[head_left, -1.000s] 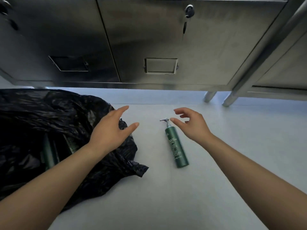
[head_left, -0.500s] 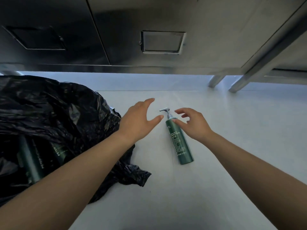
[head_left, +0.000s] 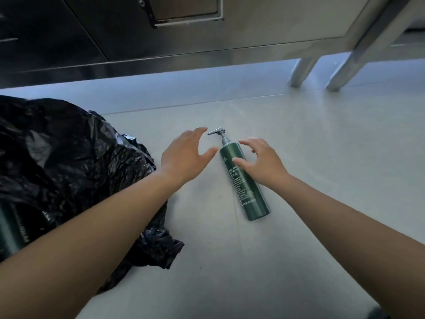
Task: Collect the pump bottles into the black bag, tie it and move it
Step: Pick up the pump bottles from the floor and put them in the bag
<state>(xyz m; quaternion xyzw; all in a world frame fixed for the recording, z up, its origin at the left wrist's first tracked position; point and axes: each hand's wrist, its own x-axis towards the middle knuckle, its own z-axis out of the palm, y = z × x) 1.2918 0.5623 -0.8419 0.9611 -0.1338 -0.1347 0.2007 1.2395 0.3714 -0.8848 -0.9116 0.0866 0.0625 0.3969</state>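
A dark green pump bottle (head_left: 249,193) lies on the pale floor, its silver pump head pointing away from me. My left hand (head_left: 185,155) hovers just left of the bottle's neck, fingers spread, holding nothing. My right hand (head_left: 262,161) is over the bottle's upper body with fingers apart; its fingertips rest on or just above the bottle. The crumpled black bag (head_left: 76,171) lies open at the left, with green bottles (head_left: 10,229) showing inside its mouth at the left edge.
A steel cabinet front (head_left: 207,35) runs along the far side, close above the floor. Two metal legs (head_left: 322,70) stand at the back right. Pale floor stretches to the right and toward me.
My left hand has moved right from over the bag to beside the bottle's pump. The right hand has settled lower over the bottle's body. The view has tipped down and closer.
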